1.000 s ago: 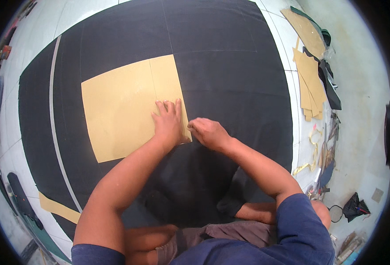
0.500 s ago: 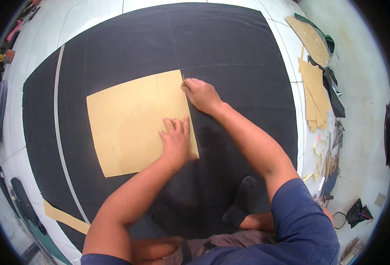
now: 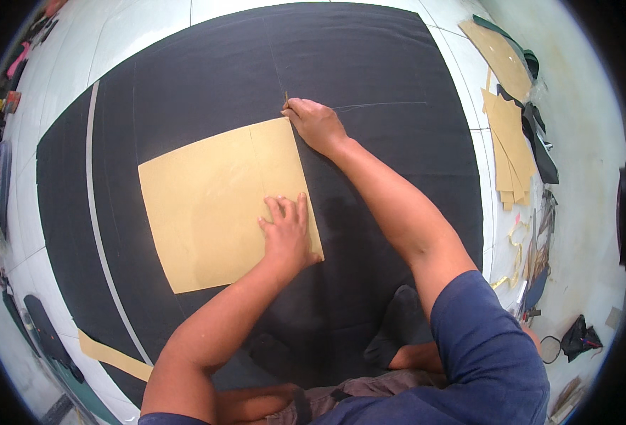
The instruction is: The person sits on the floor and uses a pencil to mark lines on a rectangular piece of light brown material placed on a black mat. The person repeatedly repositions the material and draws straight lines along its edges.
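A tan cardboard sheet (image 3: 199,205), nearly square, lies flat on a large black cloth (image 3: 355,57) spread over the floor. My left hand (image 3: 285,230) rests on the sheet near its right edge, fingers spread and pressing down. Just above the sheet's top right corner, my right hand (image 3: 315,122) pinches a slim pen-like marker (image 3: 286,96) against the cloth. Only the marker's upper end shows; its tip is hidden by the fingers. Thin pale lines run across the cloth, one of them to the right of this hand.
A long pale grey strip (image 3: 94,188) lies along the cloth's left side, with a narrow tan cardboard piece (image 3: 114,355) at lower left. More cardboard pieces (image 3: 505,145) and dark scraps are stacked at the right by the wall. White floor tiles (image 3: 146,37) surround the cloth.
My right hand has moved up and slightly left with the marker, from beside the sheet's right edge to just past its top right corner. My left hand stays pressed on the sheet.
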The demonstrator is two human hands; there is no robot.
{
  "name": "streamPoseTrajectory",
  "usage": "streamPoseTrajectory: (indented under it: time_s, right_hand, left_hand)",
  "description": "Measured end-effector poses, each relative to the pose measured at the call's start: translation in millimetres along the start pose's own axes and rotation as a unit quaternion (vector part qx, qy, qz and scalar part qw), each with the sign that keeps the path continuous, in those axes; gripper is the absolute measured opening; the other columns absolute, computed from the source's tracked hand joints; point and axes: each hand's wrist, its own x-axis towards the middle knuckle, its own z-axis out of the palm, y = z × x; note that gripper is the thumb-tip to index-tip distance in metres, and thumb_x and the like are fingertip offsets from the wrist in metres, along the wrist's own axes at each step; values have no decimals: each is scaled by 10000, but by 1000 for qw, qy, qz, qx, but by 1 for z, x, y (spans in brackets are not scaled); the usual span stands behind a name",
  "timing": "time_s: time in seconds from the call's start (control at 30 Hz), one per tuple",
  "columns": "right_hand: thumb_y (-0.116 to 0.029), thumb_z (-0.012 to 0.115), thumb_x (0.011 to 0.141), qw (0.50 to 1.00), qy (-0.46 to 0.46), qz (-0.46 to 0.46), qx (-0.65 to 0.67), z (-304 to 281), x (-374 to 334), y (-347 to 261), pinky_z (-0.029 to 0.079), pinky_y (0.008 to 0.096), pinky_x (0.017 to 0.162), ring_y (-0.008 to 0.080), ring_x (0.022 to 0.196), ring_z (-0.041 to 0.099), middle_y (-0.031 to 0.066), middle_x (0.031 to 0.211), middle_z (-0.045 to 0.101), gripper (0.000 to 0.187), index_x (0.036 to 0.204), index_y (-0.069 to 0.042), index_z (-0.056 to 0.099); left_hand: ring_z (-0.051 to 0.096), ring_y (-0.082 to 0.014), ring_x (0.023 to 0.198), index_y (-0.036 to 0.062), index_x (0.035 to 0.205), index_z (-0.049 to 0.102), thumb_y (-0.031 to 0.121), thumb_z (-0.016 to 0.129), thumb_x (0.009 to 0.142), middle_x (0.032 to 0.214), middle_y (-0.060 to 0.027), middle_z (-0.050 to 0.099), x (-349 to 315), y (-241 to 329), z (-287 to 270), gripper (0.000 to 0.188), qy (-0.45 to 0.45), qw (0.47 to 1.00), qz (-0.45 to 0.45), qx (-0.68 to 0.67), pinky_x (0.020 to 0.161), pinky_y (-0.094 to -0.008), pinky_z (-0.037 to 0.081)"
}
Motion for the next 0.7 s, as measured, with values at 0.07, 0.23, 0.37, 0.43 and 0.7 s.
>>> streamPoseTrajectory:
  time_s: [0.07,0.23,0.37,0.43,0.7]
  right_hand:
    - [-237,612,1050,1000,5,-9,-5,1,-2,0,579,463,827,370,939,716,147,994,740,193,1066,-58,685]
    - [-183,638,1009,998,19,-51,-16,-2,-20,0,590,465,802,353,945,718,127,1020,735,136,1071,-69,679]
    - [-117,634,945,995,4,-97,-17,-12,-73,-13,599,453,755,327,902,710,103,974,705,99,1032,-75,657]
    - [-114,629,923,993,-11,-115,0,-22,-109,-21,594,446,730,318,866,701,96,926,680,85,996,-74,640]
    - [-107,725,905,974,-190,-124,23,-57,-239,-59,603,411,734,296,870,727,94,988,734,171,1067,-68,690]
  left_hand:
    - [301,-547,1492,41,1677,207,781,830,654,1552,-303,382,0,0,-1,1408,-2,1000,-1,-3,1064,-609,510]
    - [289,-541,1496,38,1686,179,802,815,658,1559,-297,380,0,2,-2,1429,-11,1000,-5,4,1061,-606,507]
    - [282,-536,1501,37,1689,167,819,800,662,1572,-294,370,-1,-1,0,1438,-7,1000,-1,15,1062,-594,509]
    - [279,-535,1502,34,1689,165,826,792,667,1578,-293,365,0,1,4,1437,-1,1000,4,16,1063,-590,510]
    - [273,-542,1510,38,1692,153,824,793,660,1611,-289,337,0,2,1,1446,-20,1000,-5,20,1079,-628,491]
